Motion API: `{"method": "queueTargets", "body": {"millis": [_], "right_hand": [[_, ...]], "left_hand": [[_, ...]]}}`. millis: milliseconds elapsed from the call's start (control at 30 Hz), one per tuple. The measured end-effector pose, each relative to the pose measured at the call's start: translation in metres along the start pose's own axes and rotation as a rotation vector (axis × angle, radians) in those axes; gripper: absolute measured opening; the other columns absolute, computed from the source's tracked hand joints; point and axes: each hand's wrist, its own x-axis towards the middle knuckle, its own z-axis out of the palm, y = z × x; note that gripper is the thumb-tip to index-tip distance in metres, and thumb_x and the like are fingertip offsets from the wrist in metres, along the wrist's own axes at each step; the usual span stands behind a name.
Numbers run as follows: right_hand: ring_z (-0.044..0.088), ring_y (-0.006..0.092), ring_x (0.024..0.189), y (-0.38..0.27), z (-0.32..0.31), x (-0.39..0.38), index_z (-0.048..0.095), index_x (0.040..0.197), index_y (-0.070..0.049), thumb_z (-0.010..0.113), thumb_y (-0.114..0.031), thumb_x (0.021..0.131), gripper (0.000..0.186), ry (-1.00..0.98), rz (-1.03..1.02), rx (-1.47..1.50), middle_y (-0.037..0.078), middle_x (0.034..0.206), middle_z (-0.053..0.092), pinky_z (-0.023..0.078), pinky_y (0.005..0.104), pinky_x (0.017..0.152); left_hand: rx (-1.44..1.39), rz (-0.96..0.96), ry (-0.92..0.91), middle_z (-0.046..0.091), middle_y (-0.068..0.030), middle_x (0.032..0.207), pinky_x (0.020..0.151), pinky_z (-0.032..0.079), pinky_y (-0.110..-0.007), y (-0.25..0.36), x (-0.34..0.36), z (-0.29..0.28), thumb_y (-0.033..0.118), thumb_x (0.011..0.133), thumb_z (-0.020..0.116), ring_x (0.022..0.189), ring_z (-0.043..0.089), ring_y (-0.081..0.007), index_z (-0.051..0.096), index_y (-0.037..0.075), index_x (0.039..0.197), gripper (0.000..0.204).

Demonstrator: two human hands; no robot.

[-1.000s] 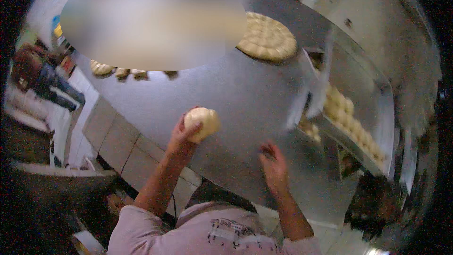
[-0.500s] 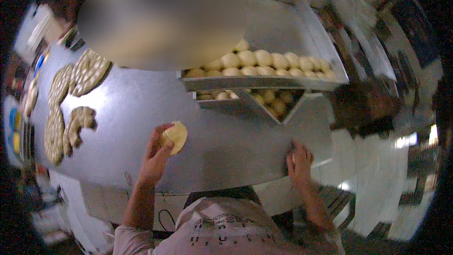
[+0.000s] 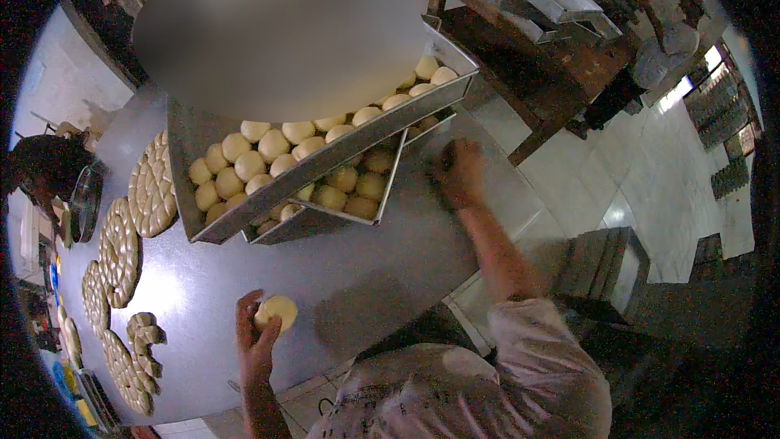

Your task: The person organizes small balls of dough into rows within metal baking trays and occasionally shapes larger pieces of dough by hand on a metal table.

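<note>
1. One dough round (image 3: 280, 314) is held by the left hand (image 3: 255, 335) over the counter (image 3: 219, 268), toward its front edge.
2. Right hand (image 3: 460, 175) curls near the right edge; whether holding anything, I cannot tell.

I wear a pale, pinkish-grey shirt (image 3: 439, 394) of soft, creased cloth, with small dark print (image 3: 370, 394) across the front, too blurred to make out. Its right sleeve (image 3: 540, 333) is short and loose, ending near the elbow. My left hand (image 3: 257, 340) and right hand (image 3: 461, 175) are bare.
</note>
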Motion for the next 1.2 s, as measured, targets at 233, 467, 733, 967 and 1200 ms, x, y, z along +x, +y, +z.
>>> {"method": "queueTargets", "body": {"millis": [233,467,733,967,1200], "right_hand": [[0.043,0.0396,0.101,0.061,-0.017,0.012,0.056,0.089,0.0,0.061,-0.021,0.069,0.029,-0.052,-0.146,-0.17,0.02,0.101,0.05,0.034,0.0473,0.09],[0.045,0.0394,0.094,0.053,-0.01,-0.019,0.05,0.092,0.001,0.058,-0.014,0.072,0.027,-0.092,-0.055,0.331,0.021,0.095,0.051,0.035,0.0487,0.087],[0.045,0.032,0.109,0.066,-0.045,-0.03,0.053,0.103,0.003,0.06,-0.015,0.073,0.035,-0.242,-0.145,-0.033,0.019,0.112,0.052,0.033,0.0432,0.096],[0.046,0.0223,0.113,-0.024,-0.121,0.088,0.052,0.109,-0.002,0.057,-0.019,0.08,0.034,0.245,-0.358,0.336,0.011,0.124,0.046,0.041,0.0346,0.091],[0.058,0.015,0.084,-0.187,-0.069,0.164,0.058,0.097,-0.001,0.055,-0.016,0.083,0.02,-0.085,-0.354,0.504,0.009,0.094,0.063,0.046,0.0286,0.072]], "left_hand": [[-0.038,0.003,-0.122,0.05,-0.0092,0.113,0.087,0.042,-0.032,0.022,0.005,0.022,0.006,0.073,0.061,0.103,0.049,-0.0187,0.045,0.005,0.116,0.046],[0.156,-0.063,-0.038,0.048,-0.0101,0.116,0.087,0.041,-0.03,0.018,0.007,0.035,0.006,0.078,0.061,0.103,0.048,-0.0178,0.052,0.003,0.111,0.035],[0.17,0.247,0.137,0.054,-0.0075,0.097,0.077,0.045,-0.028,0.01,-0.008,0.034,0.001,0.078,0.061,0.088,0.054,-0.0155,0.056,0.003,0.101,0.024],[0.12,0.137,0.302,0.055,-0.0059,0.101,0.078,0.045,-0.028,-0.016,-0.046,-0.021,0.002,0.081,0.059,0.094,0.053,-0.0149,0.055,0.004,0.102,0.022],[0.033,0.38,0.219,0.054,-0.0083,0.102,0.078,0.045,-0.027,-0.005,-0.041,-0.007,-0.002,0.078,0.06,0.095,0.053,-0.0161,0.055,0.004,0.102,0.026]]}}
